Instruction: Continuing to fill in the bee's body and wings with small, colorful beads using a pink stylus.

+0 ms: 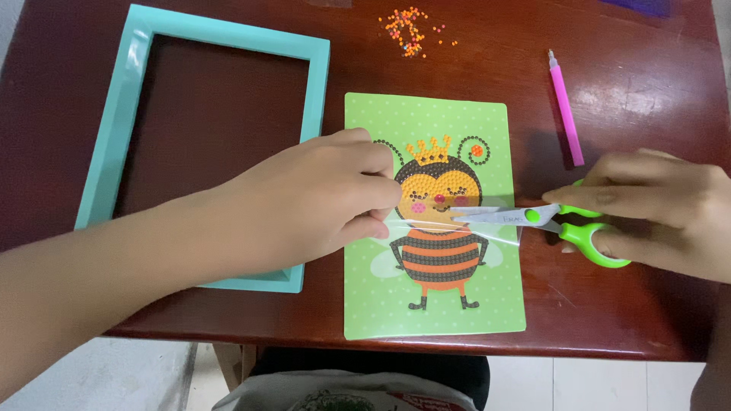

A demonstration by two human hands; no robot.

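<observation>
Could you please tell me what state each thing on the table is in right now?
Left hand: pinching the clear film, holding it taut.
Right hand: gripping the scissors.
Scissors: blades slightly open at the film.
Bee card: flat on the table, beads partly filled.
Teal frame: flat, empty.
Pink pen: lying loose.
Orange beads: scattered.

Two bare hands and forearms enter above a dark reddish-brown wooden table [624,91]: the left hand [320,198] on a long uncovered forearm with no sleeve, watch or bracelet, the right hand [662,205] bare to the wrist, its fingers ringless. Fingernails are short and unpainted. Below the table's near edge, light clothing with a printed pattern [343,396] covers the person's lap.
</observation>
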